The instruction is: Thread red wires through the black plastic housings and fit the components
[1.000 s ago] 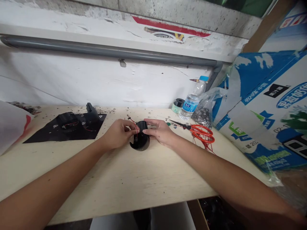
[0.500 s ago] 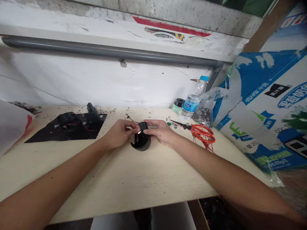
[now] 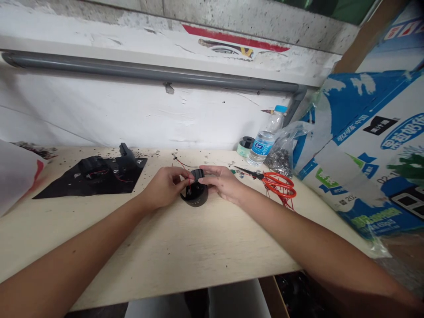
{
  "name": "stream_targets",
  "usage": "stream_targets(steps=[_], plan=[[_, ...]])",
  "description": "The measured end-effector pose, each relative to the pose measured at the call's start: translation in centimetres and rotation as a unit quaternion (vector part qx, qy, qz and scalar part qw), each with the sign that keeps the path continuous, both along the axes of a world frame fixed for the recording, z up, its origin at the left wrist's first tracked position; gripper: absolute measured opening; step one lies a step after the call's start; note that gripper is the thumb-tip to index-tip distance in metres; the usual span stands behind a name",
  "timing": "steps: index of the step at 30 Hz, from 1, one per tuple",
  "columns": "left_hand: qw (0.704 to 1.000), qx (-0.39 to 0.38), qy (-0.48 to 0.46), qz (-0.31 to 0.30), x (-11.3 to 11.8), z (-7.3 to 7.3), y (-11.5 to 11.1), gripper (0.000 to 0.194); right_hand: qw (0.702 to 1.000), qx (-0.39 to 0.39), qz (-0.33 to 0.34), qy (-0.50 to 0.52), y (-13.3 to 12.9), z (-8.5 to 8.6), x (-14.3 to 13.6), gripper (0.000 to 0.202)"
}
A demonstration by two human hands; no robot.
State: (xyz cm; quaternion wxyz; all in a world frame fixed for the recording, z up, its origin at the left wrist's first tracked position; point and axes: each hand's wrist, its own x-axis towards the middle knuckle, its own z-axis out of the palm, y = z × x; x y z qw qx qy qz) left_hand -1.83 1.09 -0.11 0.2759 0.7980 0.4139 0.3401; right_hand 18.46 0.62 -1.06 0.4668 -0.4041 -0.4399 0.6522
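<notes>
A black, round, hollow housing [image 3: 198,199] with an open top is held just above or on the wooden table in front of me. My right hand [image 3: 222,182] grips its far right side, thumb over a raised black block on the rim. My left hand [image 3: 169,186] is closed in a pinch at the left of the opening, on a thin red wire [image 3: 181,164] that drops into the housing. The wire's loose end, with a small connector, sticks out beyond my left fingers. The fingertips partly cover what sits inside.
Similar black parts [image 3: 92,166] with wires lie on a black sheet [image 3: 66,186] at the left. At the right are scissors [image 3: 280,184], a water bottle [image 3: 261,145], a tape roll [image 3: 244,148], a plastic bag of small parts [image 3: 280,161] and a large carton [image 3: 374,154].
My left fingertips have shifted slightly at the opening, and a small pale piece seen by them before is now hidden. The housing is tipped a little differently; my right hand keeps its grip.
</notes>
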Motion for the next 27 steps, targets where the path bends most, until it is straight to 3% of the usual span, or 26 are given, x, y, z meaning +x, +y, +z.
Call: stream_targets(steps=[13, 18, 27], plan=[[0.997, -0.049, -0.056, 0.027, 0.5, 0.1, -0.3, 0.027, 1.000, 0.001, -0.009, 0.007, -0.1, 0.1, 0.0, 0.048], [1.000, 0.011, -0.004, 0.022, 0.2, 0.2, -0.4, 0.023, 1.000, 0.003, -0.012, 0.002, 0.0, 0.0, 0.1, 0.048], [0.993, 0.074, 0.083, -0.041, 0.0, 1.1, -0.5, 0.021, 1.000, 0.012, -0.008, -0.019, -0.2, 0.1, 0.0, 0.052]])
